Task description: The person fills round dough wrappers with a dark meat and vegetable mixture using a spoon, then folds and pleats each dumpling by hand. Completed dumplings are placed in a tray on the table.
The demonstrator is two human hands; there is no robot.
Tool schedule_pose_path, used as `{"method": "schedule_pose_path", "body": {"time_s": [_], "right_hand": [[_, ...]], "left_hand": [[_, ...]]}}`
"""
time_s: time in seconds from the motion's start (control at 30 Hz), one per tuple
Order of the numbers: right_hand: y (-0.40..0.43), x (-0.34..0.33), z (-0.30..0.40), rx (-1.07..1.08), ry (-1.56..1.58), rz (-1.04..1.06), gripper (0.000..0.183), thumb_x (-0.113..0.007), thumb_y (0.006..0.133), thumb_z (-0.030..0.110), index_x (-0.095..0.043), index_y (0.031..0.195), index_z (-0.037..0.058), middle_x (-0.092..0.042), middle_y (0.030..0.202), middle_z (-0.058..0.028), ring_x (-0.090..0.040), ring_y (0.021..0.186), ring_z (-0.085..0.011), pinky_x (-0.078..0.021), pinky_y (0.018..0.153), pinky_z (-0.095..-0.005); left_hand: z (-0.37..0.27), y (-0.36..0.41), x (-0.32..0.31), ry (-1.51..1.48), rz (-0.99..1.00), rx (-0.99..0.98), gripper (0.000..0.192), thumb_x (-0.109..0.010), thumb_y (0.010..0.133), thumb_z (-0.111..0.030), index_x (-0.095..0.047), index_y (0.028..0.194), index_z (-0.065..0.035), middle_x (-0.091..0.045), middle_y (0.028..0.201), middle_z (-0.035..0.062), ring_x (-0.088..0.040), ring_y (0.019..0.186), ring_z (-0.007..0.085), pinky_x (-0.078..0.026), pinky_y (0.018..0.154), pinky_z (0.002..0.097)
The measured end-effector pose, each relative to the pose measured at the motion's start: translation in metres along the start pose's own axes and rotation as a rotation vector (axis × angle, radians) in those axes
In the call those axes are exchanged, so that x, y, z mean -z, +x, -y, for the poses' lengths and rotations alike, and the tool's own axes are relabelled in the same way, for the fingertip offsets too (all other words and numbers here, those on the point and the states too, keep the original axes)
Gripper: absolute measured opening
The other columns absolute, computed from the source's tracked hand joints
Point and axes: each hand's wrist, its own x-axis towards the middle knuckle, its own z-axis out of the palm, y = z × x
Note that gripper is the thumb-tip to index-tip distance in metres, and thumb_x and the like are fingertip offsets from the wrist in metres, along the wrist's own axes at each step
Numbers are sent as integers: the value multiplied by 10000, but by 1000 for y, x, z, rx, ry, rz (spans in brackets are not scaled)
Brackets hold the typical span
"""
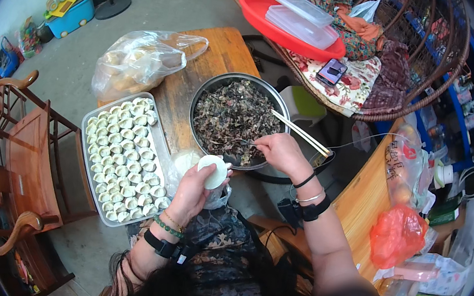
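Note:
My left hand [200, 184] holds a round white dough wrapper [212, 172], its thumb lying on top. My right hand [278, 151] grips the handle of a metal spoon [242, 141], whose bowl end is in the dark chopped filling [237, 112]. That filling lies in a round steel basin [195, 98], with a pair of chopsticks [303, 134] resting across its right rim. More wrappers in a clear plastic bag [184, 161] lie just left of my left hand. On the left, a clear plastic tray [158, 136] holds rows of folded dumplings [123, 152].
A knotted clear bag [134, 62] of round items sits on the wooden table [223, 44] behind the tray. A rattan chair at the upper right bears a red basin [253, 14] with plastic lids and a phone [331, 72]. Wooden chairs [36, 159] stand at left.

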Motion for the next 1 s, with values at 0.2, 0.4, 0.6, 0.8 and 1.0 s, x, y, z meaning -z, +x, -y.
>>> {"method": "schedule_pose_path", "body": {"time_s": [0.2, 0.4, 0.6, 0.8, 1.0], "right_hand": [[3, -15, 9, 90, 10, 15, 161, -660, 849, 158, -770, 960, 119, -716, 877, -158, -688, 820, -361, -555, 755, -438], [6, -24, 27, 61, -21, 57, 148, -618, 842, 148, -754, 874, 99, -703, 847, -184, -682, 827, -387, -551, 764, -486], [4, -27, 33, 88, 28, 110, 162, -594, 857, 144, -727, 821, 59, -686, 815, -205, -672, 819, -406, -539, 764, -495], [-5, -14, 30, 105, 119, 183, 174, -572, 860, 121, -709, 812, 26, -665, 806, -229, -648, 795, -430, -524, 748, -491], [-17, -21, 10, 25, 412, 194, 196, -598, 929, 146, -729, 988, 14, -665, 726, -140, -627, 656, -253, -496, 646, -387]], "left_hand": [[-1, -1, -1, -23, 7, 14, 277, -456, 1026, -77, -490, 1256, 74, -653, 1175, 210, -686, 1048, 286, -599, 861, 349], [3, -6, 2, 20, 10, -19, 305, -455, 1002, -34, -484, 1284, 79, -640, 1207, 212, -676, 1077, 301, -591, 905, 378], [2, -22, 6, 6, -1, -39, 362, -464, 983, -16, -469, 1331, 83, -622, 1242, 204, -659, 1120, 330, -579, 941, 392], [-1, -34, 15, -4, -30, -50, 344, -483, 967, -18, -465, 1300, 65, -599, 1255, 220, -631, 1166, 389, -582, 946, 436], [-7, -42, 12, -6, -25, -80, 392, -469, 984, -22, -439, 1361, 78, -615, 1241, 202, -640, 1159, 359, -578, 952, 416]]}}
